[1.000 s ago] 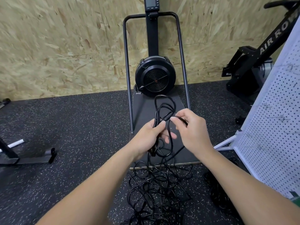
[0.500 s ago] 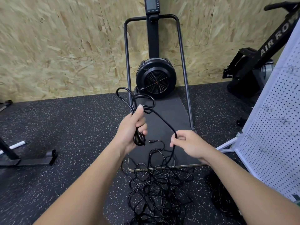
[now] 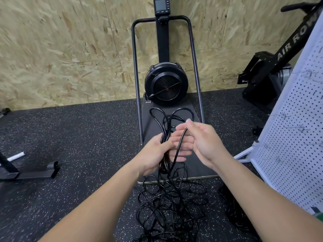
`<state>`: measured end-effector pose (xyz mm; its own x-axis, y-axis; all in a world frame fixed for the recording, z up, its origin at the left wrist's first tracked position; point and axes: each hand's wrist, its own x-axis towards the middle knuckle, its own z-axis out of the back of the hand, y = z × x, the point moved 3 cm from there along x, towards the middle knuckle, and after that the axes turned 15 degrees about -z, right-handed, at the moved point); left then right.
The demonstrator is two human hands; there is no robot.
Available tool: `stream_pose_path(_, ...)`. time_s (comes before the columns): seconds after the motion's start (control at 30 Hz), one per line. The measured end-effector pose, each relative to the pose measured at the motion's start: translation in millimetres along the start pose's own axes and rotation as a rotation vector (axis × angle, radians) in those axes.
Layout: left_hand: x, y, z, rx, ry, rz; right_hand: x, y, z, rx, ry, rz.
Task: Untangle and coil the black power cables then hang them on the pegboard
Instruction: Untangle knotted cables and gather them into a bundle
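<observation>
My left hand (image 3: 158, 152) grips a bundle of black power cable loops (image 3: 170, 116) that stand up above its fingers. Right beside it, my right hand (image 3: 202, 142) pinches one strand of the same cable and lays it against the bundle. From both hands the cable hangs down into a tangled black pile (image 3: 167, 205) on the floor between my forearms. The white pegboard (image 3: 297, 137) stands upright at the right edge, with several small hooks on it.
A black fan-wheel exercise machine (image 3: 166, 84) on a dark platform stands straight ahead against the wooden wall. An air rower (image 3: 272, 67) sits at the back right. Another dark cable heap (image 3: 234, 212) lies at the pegboard's foot. A black metal stand (image 3: 35, 172) lies left.
My hands have come back together: the left moved right with its loops, the right rose from lower down and brought another length of cable up to the bundle.
</observation>
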<state>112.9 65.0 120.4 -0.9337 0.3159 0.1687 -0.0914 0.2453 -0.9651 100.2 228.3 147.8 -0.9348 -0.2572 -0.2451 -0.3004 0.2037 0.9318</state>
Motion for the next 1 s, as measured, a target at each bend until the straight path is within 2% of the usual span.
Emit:
stream_pose_path(0.07, -2.1, 1.9, -6.3, -0.011, 0.015, 0.024, 2.7, 4.2, 5.3, -0.091, -0.112, 0.12)
stream_pose_path(0.13, -1.4, 3.2, -6.7, 0.022, -0.022, 0.033, 0.7, 10.6, 7.4, -0.306, -0.229, 0.265)
stream_pose_path(0.2, 1.7, 3.5, -6.1, 0.045, -0.049, 0.007, -0.1, 13.9, 9.4, -0.394, -0.287, 0.329)
stream_pose_path(0.27, 4.0, 2.8, -7.1, 0.002, -0.052, 0.003, 3.7, 12.3, 12.6, -0.36, -0.288, 0.319)
stream_pose_path(0.33, 4.1, 1.8, -6.6, 0.004, 0.012, 0.015, 6.0, 7.5, 15.0, -0.338, -0.28, 0.298)
stream_pose_path(0.43, 0.9, -0.5, -0.7, 0.188, 0.129, -0.01, 8.0, 1.1, 17.4, -0.266, -0.281, 0.266)
stream_pose_path(0.53, 3.6, -6.0, 5.7, 0.219, 0.049, -0.051, 12.5, -7.3, 19.4, -0.144, -0.244, 0.191)
stream_pose_path(0.63, 10.5, -9.6, 8.3, 0.125, -0.086, -0.114, 18.1, -20.6, 23.7, -0.199, -0.29, 0.098)
stream_pose_path(0.67, 12.2, -11.2, 8.8, 0.075, -0.119, -0.138, 20.5, -26.6, 22.7, -0.253, -0.248, 0.048)
stream_pose_path(0.73, 15.1, -12.8, 11.1, -0.039, -0.171, -0.181, 23.3, -42.1, 14.6, -0.388, -0.062, -0.063)
stream_pose_path(0.8, 18.1, -15.9, 15.6, -0.135, -0.22, -0.22, 24.0, -56.1, 5.9, -0.42, 0.108, -0.137)
stream_pose_path(0.87, 21.7, -22.0, 22.3, -0.226, -0.272, -0.258, 23.3, -66.3, 1.5, -0.475, 0.188, -0.189)
stream_pose_path(1.0, 27.8, -32.2, 44.1, -0.418, -0.332, -0.302, 14.6, -77.4, 0.4, -0.776, 0.262, -0.298)
